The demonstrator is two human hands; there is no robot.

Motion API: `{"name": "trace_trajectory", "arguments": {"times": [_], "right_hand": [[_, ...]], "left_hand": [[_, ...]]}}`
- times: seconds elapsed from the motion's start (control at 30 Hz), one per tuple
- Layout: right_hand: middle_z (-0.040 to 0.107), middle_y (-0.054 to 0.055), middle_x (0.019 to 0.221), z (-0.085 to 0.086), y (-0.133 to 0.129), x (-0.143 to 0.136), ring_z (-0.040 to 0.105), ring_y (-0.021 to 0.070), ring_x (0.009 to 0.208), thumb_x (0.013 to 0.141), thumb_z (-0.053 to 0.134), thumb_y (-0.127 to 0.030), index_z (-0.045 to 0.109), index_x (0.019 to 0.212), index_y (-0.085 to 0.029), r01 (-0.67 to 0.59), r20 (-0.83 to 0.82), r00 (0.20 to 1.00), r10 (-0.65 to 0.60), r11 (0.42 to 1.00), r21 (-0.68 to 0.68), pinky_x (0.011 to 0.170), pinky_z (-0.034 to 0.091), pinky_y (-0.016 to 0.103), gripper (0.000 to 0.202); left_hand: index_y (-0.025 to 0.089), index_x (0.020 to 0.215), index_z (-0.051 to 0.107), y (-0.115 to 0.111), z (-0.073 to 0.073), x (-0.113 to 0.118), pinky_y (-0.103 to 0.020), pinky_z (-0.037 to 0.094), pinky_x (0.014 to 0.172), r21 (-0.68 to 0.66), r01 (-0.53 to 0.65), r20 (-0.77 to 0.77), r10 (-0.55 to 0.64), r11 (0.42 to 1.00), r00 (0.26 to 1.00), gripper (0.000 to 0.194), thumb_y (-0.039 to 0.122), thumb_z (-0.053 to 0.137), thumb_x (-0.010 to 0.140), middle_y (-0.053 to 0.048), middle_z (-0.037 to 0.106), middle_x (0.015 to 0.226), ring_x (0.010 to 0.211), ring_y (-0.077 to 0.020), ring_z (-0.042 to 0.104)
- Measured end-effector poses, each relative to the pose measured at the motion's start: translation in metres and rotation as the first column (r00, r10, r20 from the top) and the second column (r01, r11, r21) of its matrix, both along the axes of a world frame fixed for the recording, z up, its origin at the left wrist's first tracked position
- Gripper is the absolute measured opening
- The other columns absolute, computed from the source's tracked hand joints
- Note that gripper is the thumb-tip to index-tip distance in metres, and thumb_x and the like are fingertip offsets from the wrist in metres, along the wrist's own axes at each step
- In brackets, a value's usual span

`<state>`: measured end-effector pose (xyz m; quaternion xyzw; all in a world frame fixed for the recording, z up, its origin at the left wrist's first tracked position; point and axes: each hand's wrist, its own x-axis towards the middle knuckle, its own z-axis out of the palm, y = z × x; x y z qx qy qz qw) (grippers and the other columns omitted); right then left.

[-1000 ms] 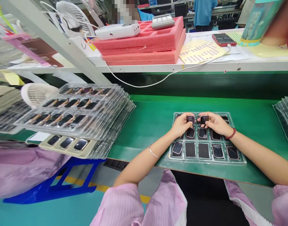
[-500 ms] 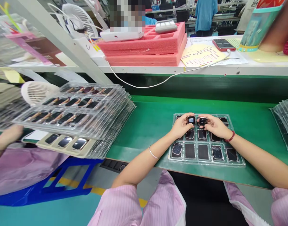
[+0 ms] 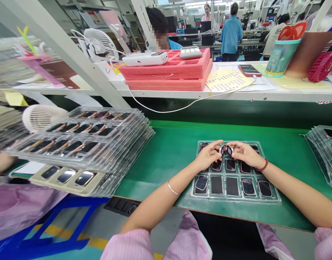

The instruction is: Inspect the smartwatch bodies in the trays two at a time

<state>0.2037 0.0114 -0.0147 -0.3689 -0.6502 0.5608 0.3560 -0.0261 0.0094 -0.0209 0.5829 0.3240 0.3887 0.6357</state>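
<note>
My left hand [image 3: 209, 156] pinches one smartwatch [image 3: 222, 150], a square-cased one without a strap. Another smartwatch [image 3: 229, 150] is between the fingers of my right hand [image 3: 244, 153]. Both watches are tilted, turned edge-on and close to each other; whether they touch I cannot tell. Beneath my hands lies a clear plastic tray [image 3: 236, 199] on the green bench. Several dark-faced watches sit in its pockets, such as a watch [image 3: 249, 187] in the front row. Two front-row pockets show only dark padding. My hands hide part of the back rows.
To the left rises a tall stack of clear trays [image 3: 128, 144] with watches on top, beside a beige tray [image 3: 98, 184]. More trays [image 3: 318, 151] stand at the right. Red foam [image 3: 166, 74] and a phone [image 3: 249, 70] rest on the shelf. Another person's arm [image 3: 1, 164] is at far left.
Both watches have been turned from facing me, one with a lit screen, to edge-on, and brought nearer together. The camera view has tilted up a little.
</note>
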Motion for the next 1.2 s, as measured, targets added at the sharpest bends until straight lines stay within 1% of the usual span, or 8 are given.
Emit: {"name": "trace_trajectory", "arguments": {"times": [0.07, 0.13, 0.33, 0.57, 0.77, 0.97, 1.1, 1.2], "right_hand": [[0.057, -0.002, 0.070, 0.0028, -0.0021, -0.0012, 0.048, 0.0110, 0.055, 0.080, 0.075, -0.039, 0.060, 0.121, -0.017, -0.019, 0.040, 0.999, 0.018, 0.999, 0.035, 0.057, 0.046, 0.027, 0.049], [0.053, -0.004, 0.066, 0.0057, -0.0033, -0.0023, 0.043, 0.0106, 0.053, 0.080, 0.074, -0.041, 0.061, 0.120, -0.017, -0.035, 0.069, 0.997, 0.032, 0.998, 0.052, 0.055, 0.042, 0.027, 0.049], [0.055, -0.002, 0.072, 0.0095, -0.0038, -0.0040, 0.040, 0.0102, 0.054, 0.080, 0.073, -0.046, 0.060, 0.118, -0.017, -0.045, 0.074, 0.996, 0.041, 0.997, 0.056, 0.055, 0.039, 0.027, 0.050], [0.057, -0.001, 0.075, 0.0081, -0.0042, -0.0042, 0.041, 0.0097, 0.054, 0.081, 0.072, -0.042, 0.060, 0.118, -0.017, -0.047, 0.068, 0.997, 0.042, 0.997, 0.066, 0.054, 0.040, 0.026, 0.046], [0.051, -0.005, 0.066, 0.0048, -0.0030, -0.0022, 0.041, 0.0110, 0.054, 0.081, 0.072, -0.038, 0.059, 0.120, -0.017, -0.049, 0.086, 0.995, 0.043, 0.997, 0.066, 0.054, 0.037, 0.026, 0.046], [0.049, -0.005, 0.064, 0.0056, -0.0034, -0.0025, 0.042, 0.0108, 0.053, 0.082, 0.071, -0.036, 0.059, 0.120, -0.015, -0.051, 0.101, 0.994, 0.044, 0.996, 0.075, 0.054, 0.038, 0.026, 0.045], [0.052, -0.004, 0.066, 0.0064, -0.0035, -0.0019, 0.044, 0.0109, 0.054, 0.082, 0.072, -0.037, 0.059, 0.120, -0.015, -0.054, 0.112, 0.993, 0.043, 0.994, 0.099, 0.054, 0.039, 0.026, 0.046], [0.057, -0.002, 0.068, 0.0051, -0.0030, -0.0006, 0.048, 0.0115, 0.055, 0.082, 0.072, -0.036, 0.060, 0.122, -0.016, -0.052, 0.130, 0.991, 0.037, 0.993, 0.108, 0.054, 0.043, 0.026, 0.046]], "left_hand": [[0.021, 0.135, 0.053, -0.0012, 0.0022, -0.0001, -0.019, 0.049, 0.056, 0.004, 0.004, -0.006, -0.004, 1.000, 1.000, 0.067, 0.040, 0.078, 0.075, -0.011, 0.064, 0.114, 0.069, -0.0112, 0.067], [0.020, 0.132, 0.055, -0.0018, 0.0037, -0.0003, -0.020, 0.050, 0.057, 0.001, 0.008, -0.015, -0.008, 1.000, 1.000, 0.066, 0.042, 0.078, 0.075, -0.011, 0.063, 0.114, 0.068, -0.0105, 0.066], [0.020, 0.128, 0.057, -0.0020, 0.0025, 0.0003, -0.022, 0.052, 0.061, -0.021, 0.008, 0.000, -0.008, 1.000, 1.000, 0.063, 0.041, 0.080, 0.073, -0.010, 0.063, 0.113, 0.067, -0.0093, 0.065], [0.019, 0.125, 0.057, -0.0013, 0.0011, 0.0007, -0.022, 0.051, 0.060, -0.028, 0.004, 0.004, -0.004, 1.000, 1.000, 0.061, 0.040, 0.080, 0.072, -0.010, 0.064, 0.112, 0.065, -0.0090, 0.064], [0.019, 0.124, 0.058, -0.0011, -0.0015, 0.0007, -0.026, 0.055, 0.068, -0.035, 0.015, 0.034, -0.014, 0.999, 0.999, 0.059, 0.040, 0.080, 0.073, -0.009, 0.063, 0.110, 0.068, -0.0098, 0.065], [0.018, 0.121, 0.057, -0.0011, -0.0001, 0.0018, -0.024, 0.055, 0.066, -0.031, 0.008, 0.041, -0.007, 0.999, 0.999, 0.061, 0.044, 0.081, 0.072, -0.008, 0.063, 0.108, 0.066, -0.0090, 0.065], [0.018, 0.121, 0.058, -0.0007, 0.0005, 0.0011, -0.024, 0.055, 0.067, -0.019, 0.012, 0.026, -0.012, 1.000, 1.000, 0.058, 0.041, 0.080, 0.073, -0.008, 0.064, 0.110, 0.067, -0.0097, 0.066], [0.018, 0.123, 0.057, 0.0002, -0.0008, 0.0009, -0.024, 0.054, 0.065, -0.014, 0.008, 0.015, -0.008, 1.000, 1.000, 0.059, 0.040, 0.080, 0.073, -0.010, 0.065, 0.112, 0.068, -0.0100, 0.066]]}}
